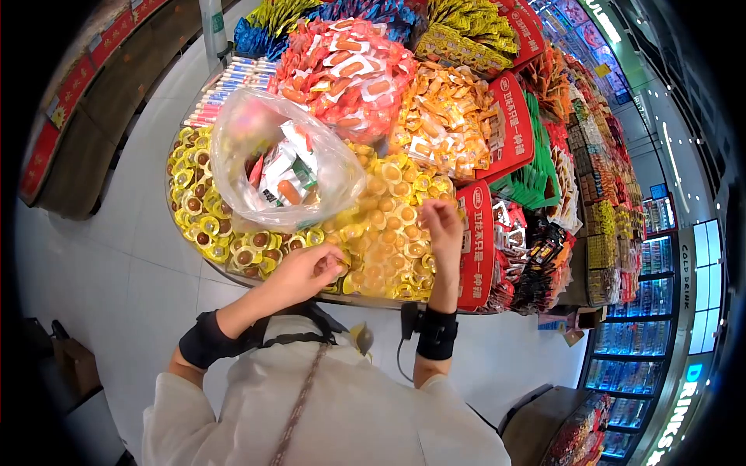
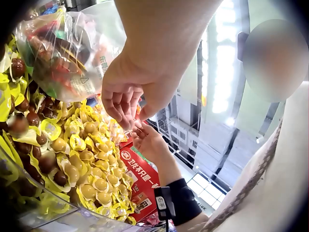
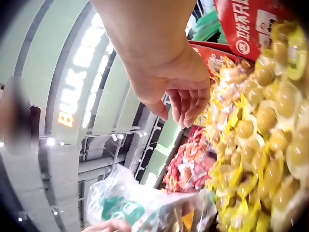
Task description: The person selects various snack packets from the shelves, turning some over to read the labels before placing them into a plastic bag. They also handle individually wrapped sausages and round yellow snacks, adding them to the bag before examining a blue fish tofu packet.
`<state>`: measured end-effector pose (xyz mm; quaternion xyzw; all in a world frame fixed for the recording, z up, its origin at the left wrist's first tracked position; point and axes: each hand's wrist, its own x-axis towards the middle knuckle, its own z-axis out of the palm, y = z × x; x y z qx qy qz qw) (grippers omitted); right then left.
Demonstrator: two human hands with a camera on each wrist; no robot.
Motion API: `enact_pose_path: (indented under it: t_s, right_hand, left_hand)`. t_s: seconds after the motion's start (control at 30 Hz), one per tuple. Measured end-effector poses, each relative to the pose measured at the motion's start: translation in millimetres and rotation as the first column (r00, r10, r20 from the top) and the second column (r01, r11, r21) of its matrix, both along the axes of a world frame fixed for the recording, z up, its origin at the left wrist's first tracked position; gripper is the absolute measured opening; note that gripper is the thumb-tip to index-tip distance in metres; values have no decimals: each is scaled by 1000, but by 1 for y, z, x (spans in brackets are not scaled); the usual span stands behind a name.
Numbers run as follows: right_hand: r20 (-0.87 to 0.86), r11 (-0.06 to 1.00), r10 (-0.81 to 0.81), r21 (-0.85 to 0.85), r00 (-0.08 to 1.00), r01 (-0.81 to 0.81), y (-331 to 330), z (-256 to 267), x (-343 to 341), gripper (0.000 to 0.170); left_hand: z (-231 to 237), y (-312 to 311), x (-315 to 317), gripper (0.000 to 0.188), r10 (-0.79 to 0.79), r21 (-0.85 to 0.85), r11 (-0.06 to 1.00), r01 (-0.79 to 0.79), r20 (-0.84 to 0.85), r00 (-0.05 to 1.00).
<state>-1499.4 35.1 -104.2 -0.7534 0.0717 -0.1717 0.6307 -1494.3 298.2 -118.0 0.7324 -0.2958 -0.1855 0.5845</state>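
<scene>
My left hand [image 1: 309, 272] hovers low over the front of a bin of small round snacks [image 1: 385, 241] in clear and yellow wrappers. Its fingers are loosely bent, and no held item shows between thumb and fingers in the left wrist view. My right hand [image 1: 444, 231] hangs to the right above the same snacks, fingers loosely curled and nothing visible in them. In the right wrist view a gap shows between its thumb and fingers [image 3: 186, 104]. A clear plastic bag [image 1: 330, 182] stands open on the darker brown snacks [image 1: 203, 221], with several packaged snacks [image 1: 287, 175] inside.
Behind the bag lie red-wrapped sausage-like snacks [image 1: 342, 78] and orange packets [image 1: 439, 116]. Red printed cardboard dividers [image 1: 475, 248] edge the display on the right. White-and-blue sticks [image 1: 233, 85] lie at the left. Lit drink coolers [image 1: 633, 334] stand farther right.
</scene>
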Motion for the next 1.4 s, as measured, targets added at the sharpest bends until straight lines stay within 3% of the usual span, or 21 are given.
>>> enact_pose_path:
  t_s: [0.03, 0.1, 0.13, 0.2, 0.27, 0.37, 0.47, 0.6, 0.63, 0.73, 0.77, 0.87, 0.9, 1.07, 1.13, 1.3, 1.4]
  right_hand:
    - [-21, 952, -179, -254, 984, 168, -15, 1, 15, 10]
    - [61, 884, -267, -382, 962, 269, -33, 20, 41, 15]
    - [144, 917, -239, -293, 960, 272, -44, 21, 54, 19]
    - [71, 833, -319, -454, 945, 315, -69, 20, 77, 30]
    - [144, 725, -289, -613, 946, 315, -78, 18, 92, 34]
    - [109, 587, -240, -776, 965, 233, -89, 10, 108, 34]
    - [-10, 614, -303, -767, 953, 187, -86, 5, 115, 32]
    - [66, 570, -338, -779, 939, 260, -92, -12, 122, 24]
    - [61, 614, -346, -740, 936, 275, -94, -16, 123, 18]
    - [134, 561, -432, -734, 892, 382, -85, -7, 119, 14]
    - [174, 599, -456, -664, 873, 446, -78, 1, 116, 12]
    - [466, 522, -378, -607, 800, 600, -59, 26, 104, 7]
    - [475, 590, -365, -548, 801, 594, -51, 34, 95, 6]
    - [436, 880, -285, -233, 853, 414, 20, 64, 31, 6]
    - [337, 906, -255, -245, 906, 346, 28, 44, 5, 7]
    - [160, 993, -114, 55, 981, 106, 64, 17, -47, 8]
    - [83, 997, -72, 47, 994, 68, 69, 13, -59, 8]
  left_hand:
    - [2, -1, 3, 17, -11, -5, 1000, 11, 2, 1000]
    - [4, -2, 6, 18, -34, -25, 999, 33, -10, 999]
    - [4, -2, 7, 18, -52, -28, 998, 52, -5, 999]
    - [3, -3, 10, 18, -87, -34, 996, 87, 7, 996]
    - [1, -3, 12, 19, -109, -43, 993, 109, 22, 994]
    - [5, 1, 14, 18, -166, -3, 986, 166, -28, 986]
    - [4, 5, 16, 19, -182, -10, 983, 182, -30, 983]
    - [-3, 9, 15, 18, -189, -12, 982, 189, 23, 982]
    - [-1, 11, 15, 18, -194, -20, 981, 195, 23, 981]
    - [4, 16, 16, 18, -211, -4, 977, 212, 32, 977]
    - [5, 18, 16, 17, -214, -12, 977, 215, 23, 977]
    - [4, 19, 17, 16, -225, -14, 974, 226, 28, 974]
    - [2, 18, 17, 16, -228, -22, 973, 229, 26, 973]
    - [5, 10, 15, 17, -243, -27, 970, 243, 25, 970]
    - [5, 5, 13, 19, -242, -47, 969, 242, 17, 970]
    - [3, -3, 10, 37, -253, -77, 964, 254, 20, 967]
    - [12, -8, 8, 38, -206, -101, 974, 204, -11, 979]
